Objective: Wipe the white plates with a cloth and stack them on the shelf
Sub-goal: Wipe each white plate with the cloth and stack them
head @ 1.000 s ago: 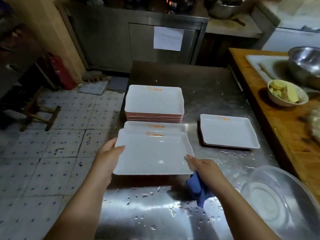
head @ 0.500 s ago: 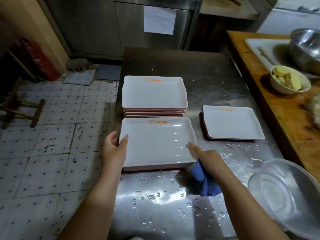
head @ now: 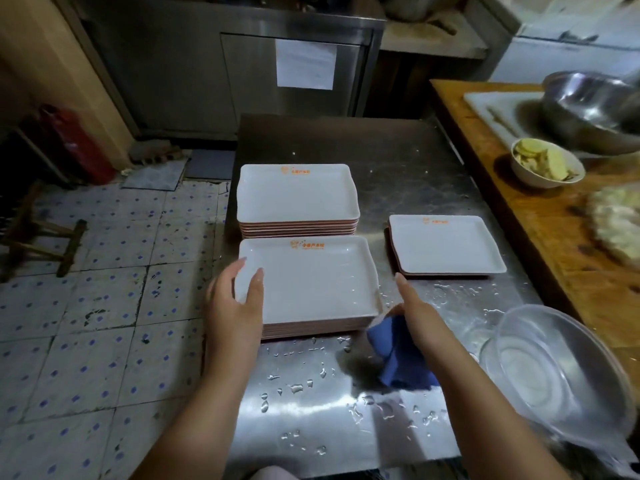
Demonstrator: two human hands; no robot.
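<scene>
The left hand (head: 232, 299) covers the near left corner of the top plate (head: 308, 278). Under the right hand (head: 414, 313), the grip on the blue cloth (head: 398, 358) is hidden. The clear bowl (head: 561, 375) is blurred, cut by the right edge.

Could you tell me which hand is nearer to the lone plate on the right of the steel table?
Right. The right hand, holding the blue cloth, is just front-left of that plate; the left hand is beyond the near stack.
</scene>
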